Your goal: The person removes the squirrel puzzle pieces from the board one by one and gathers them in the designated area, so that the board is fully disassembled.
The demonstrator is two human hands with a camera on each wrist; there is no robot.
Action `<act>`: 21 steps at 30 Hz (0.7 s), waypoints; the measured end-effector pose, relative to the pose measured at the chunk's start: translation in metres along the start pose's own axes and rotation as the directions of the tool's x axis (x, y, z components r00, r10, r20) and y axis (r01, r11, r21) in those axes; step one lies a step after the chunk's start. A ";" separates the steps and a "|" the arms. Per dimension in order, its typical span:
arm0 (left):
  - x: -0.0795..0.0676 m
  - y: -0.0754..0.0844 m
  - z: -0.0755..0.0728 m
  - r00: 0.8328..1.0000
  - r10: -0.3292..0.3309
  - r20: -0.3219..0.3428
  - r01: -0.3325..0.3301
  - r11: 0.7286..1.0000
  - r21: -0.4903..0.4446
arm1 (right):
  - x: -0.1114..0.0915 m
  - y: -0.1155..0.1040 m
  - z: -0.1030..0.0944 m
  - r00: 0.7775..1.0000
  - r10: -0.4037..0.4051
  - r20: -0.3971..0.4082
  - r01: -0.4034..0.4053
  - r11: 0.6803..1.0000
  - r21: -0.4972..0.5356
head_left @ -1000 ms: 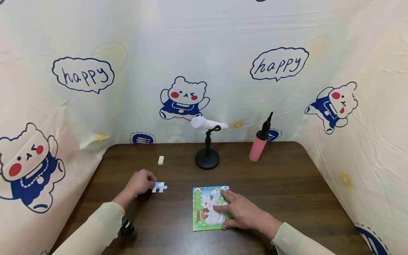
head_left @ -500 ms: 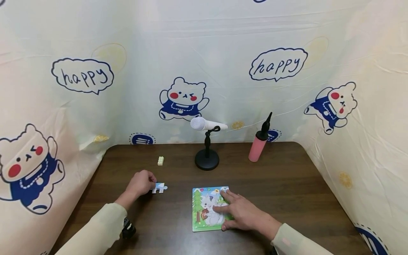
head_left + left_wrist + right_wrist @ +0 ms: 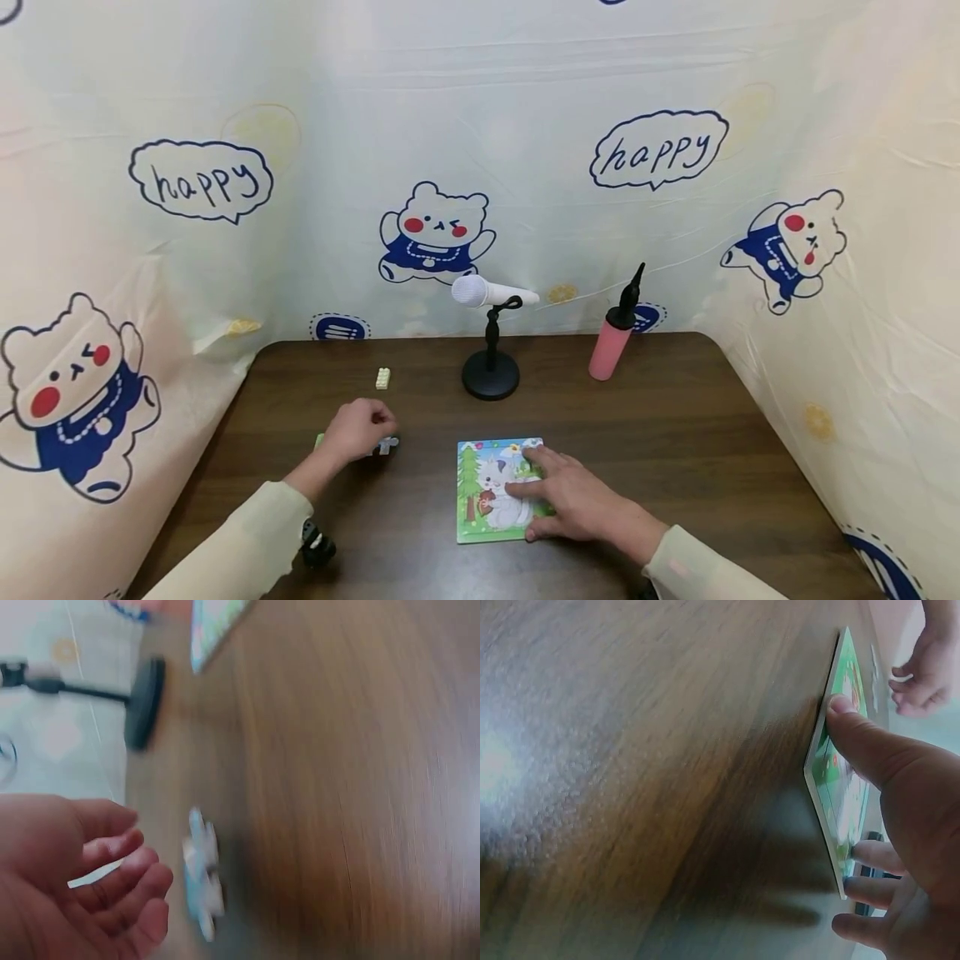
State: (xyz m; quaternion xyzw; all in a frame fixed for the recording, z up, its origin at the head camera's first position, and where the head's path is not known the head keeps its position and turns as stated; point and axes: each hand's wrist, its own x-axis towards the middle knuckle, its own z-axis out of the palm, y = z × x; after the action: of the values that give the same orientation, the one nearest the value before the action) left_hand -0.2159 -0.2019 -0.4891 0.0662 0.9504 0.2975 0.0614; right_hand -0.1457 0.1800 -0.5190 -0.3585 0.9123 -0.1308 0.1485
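Observation:
My left hand [image 3: 360, 429] hovers over small puzzle pieces [image 3: 387, 445] at the table's left side, partly hiding them. In the left wrist view its fingers are loosely bent, apart from the blurred joined puzzle pieces [image 3: 201, 877]. A pale patch shows between those fingers, but no held thing is plain. A bit of green [image 3: 319, 439] shows left of that hand. My right hand [image 3: 577, 500] rests with spread fingers on the square picture puzzle [image 3: 480, 521], which shows a white animal among trees. In the right wrist view the thumb [image 3: 862, 735] presses its near edge.
A white microphone [image 3: 495, 293] on a black stand [image 3: 491, 375] stands at the back of the brown table [image 3: 675, 467]. Right of it is a pink hand pump [image 3: 611, 350]. A cream toy brick [image 3: 382, 378] lies behind my left hand. Printed curtains [image 3: 540, 83] surround the table.
My left hand has moved right and now covers most of the blue-white puzzle pieces it was touching. The right hand stays on the picture puzzle. The head view shifts slightly.

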 end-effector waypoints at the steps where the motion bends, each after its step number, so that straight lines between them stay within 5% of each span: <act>1: -0.001 0.009 0.003 1.000 0.023 0.007 -0.023 0.999 -0.030 | 0.000 -0.001 0.000 1.000 0.001 -0.003 -0.001 1.000 0.005; 6: -0.003 0.055 0.023 0.989 0.100 0.112 -0.078 0.979 -0.186 | -0.006 -0.002 -0.003 0.999 0.023 -0.024 -0.021 0.997 0.069; 10: -0.002 0.081 0.041 0.974 0.144 0.177 -0.103 0.970 -0.222 | -0.014 0.003 -0.005 0.998 0.046 -0.043 -0.041 0.992 0.123; 16: -0.001 0.105 0.068 0.948 0.204 0.244 -0.127 0.946 -0.298 | -0.026 0.021 0.001 0.997 0.041 -0.072 -0.032 0.992 0.122; 21: -0.004 0.116 0.091 0.929 0.200 0.310 -0.062 0.913 -0.403 | -0.027 0.027 0.007 0.995 -0.026 -0.092 0.035 0.994 0.100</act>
State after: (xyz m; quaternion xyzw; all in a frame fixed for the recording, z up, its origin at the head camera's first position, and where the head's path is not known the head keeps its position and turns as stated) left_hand -0.1877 -0.0576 -0.4964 0.1684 0.8407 0.4661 0.2183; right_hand -0.1407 0.2169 -0.5295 -0.3582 0.9046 -0.1954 0.1231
